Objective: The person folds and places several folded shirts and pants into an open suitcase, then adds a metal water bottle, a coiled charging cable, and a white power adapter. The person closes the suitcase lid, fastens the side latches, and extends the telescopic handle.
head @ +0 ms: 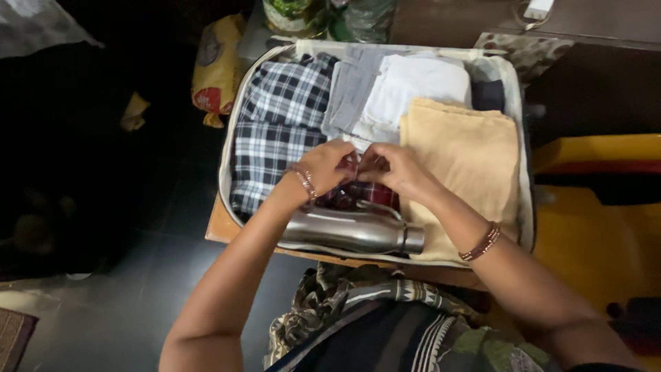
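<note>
An open suitcase [525, 207] lies in front of me, packed with folded clothes. My left hand [327, 165] and my right hand [392, 167] meet over its middle, fingers pinched together on something small between them; I cannot tell what it is. Under the hands lies a red checked cloth [368, 193]. A steel bottle [354, 231] lies on its side along the near edge, just below my wrists. A blue-and-white plaid garment [275, 124] fills the left side, a tan folded cloth [465, 155] the right, and white [413, 86] and grey [351, 86] pieces the far end.
The suitcase rests on a wooden surface [219, 227]. A yellow-and-red bag [215, 69] stands at its far left, bottles [330, 17] beyond the far edge. A yellow object [599, 227] sits to the right. Dark floor [103, 207] spreads to the left.
</note>
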